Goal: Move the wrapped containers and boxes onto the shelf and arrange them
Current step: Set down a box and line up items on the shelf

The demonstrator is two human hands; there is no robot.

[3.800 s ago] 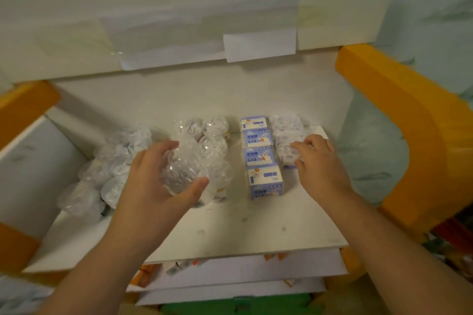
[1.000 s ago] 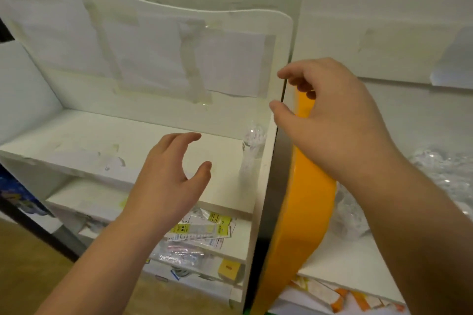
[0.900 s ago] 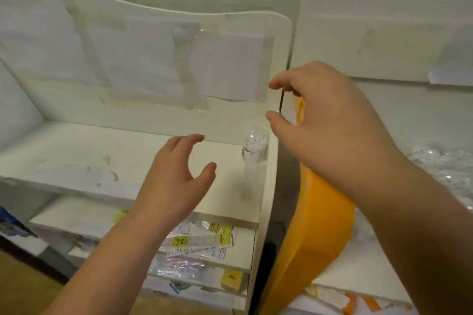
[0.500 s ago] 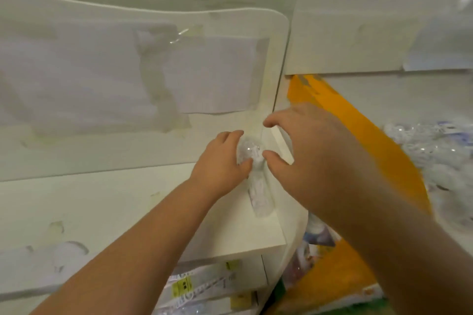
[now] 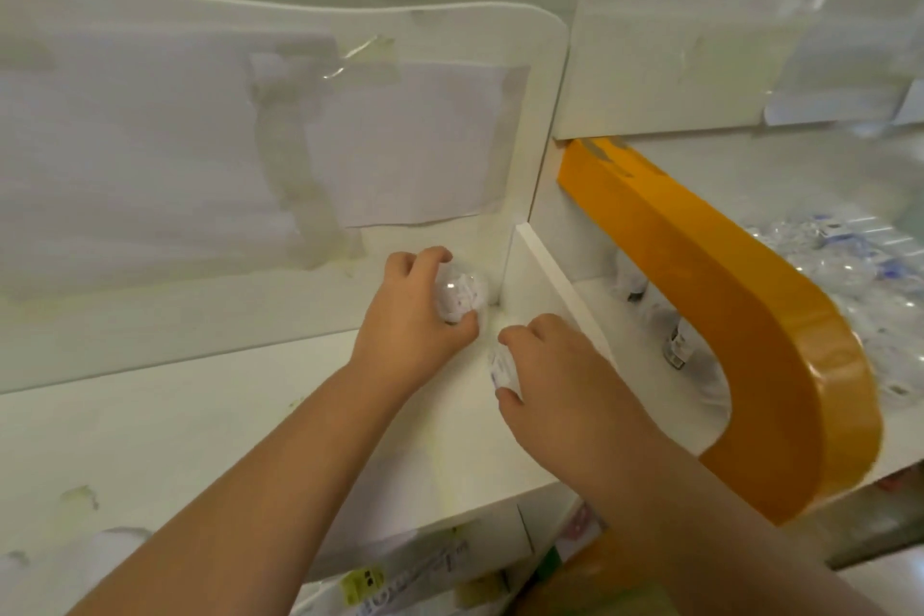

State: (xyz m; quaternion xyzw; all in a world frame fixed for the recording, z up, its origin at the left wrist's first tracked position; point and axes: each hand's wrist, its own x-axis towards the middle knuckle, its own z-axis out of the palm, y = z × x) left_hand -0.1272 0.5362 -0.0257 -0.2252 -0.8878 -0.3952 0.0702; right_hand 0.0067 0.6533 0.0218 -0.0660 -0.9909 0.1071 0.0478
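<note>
1. The left hand (image 5: 410, 320) grips a wrapped container (image 5: 462, 293) at the back right corner of the white shelf (image 5: 210, 415). Fingers curl over its top; the thumb presses its front.
2. This container sits close to the shelf's back panel (image 5: 200, 155) and its right side wall (image 5: 540, 280). Whether it rests on the shelf surface cannot be told.
3. The right hand (image 5: 560, 375) holds a second wrapped container (image 5: 501, 368), pinched between forefinger and thumb, near the right edge of the shelf, in front of the first container.
4. The two containers lie near each other but apart.
5. Taped paper sheets (image 5: 415, 140) cover the back panel.
6. An orange curved side panel (image 5: 740, 315) belongs to the neighbouring shelf unit on the right.
7. More wrapped containers and boxes (image 5: 860, 255) lie on that neighbouring shelf, blurred.
8. Packaged items (image 5: 400, 575) lie on a lower shelf beneath the front edge; details are not legible.
</note>
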